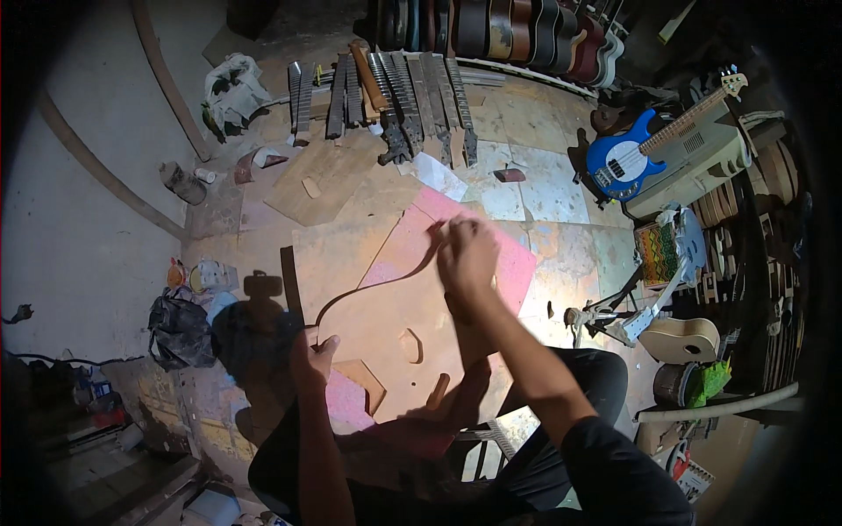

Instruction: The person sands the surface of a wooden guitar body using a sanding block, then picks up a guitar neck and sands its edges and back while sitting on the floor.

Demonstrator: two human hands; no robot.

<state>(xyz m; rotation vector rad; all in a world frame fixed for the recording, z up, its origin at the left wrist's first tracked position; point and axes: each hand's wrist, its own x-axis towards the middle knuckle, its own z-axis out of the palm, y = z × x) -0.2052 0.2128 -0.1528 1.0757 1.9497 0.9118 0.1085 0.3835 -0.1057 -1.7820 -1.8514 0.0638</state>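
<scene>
A flat, light-brown wooden guitar-body shape [377, 326] with curved edges and small cut-outs lies in front of me. My left hand [313, 358] grips its left edge, thumb on top and fingers hidden below. Over its far right edge, my right hand [469, 257] is closed. Something small and dark red shows at its fingertips, too unclear to name. A pink sheet [513, 263] shows beyond the wood on the right, and more pink surface shows close to my lap.
Several guitar necks [412, 88] lie across the far floor. Behind them stands a row of guitar bodies [517, 31]. A blue bass guitar [618, 162] leans at the right, above an acoustic guitar body [682, 340]. A black plastic bag [180, 329] sits at the left.
</scene>
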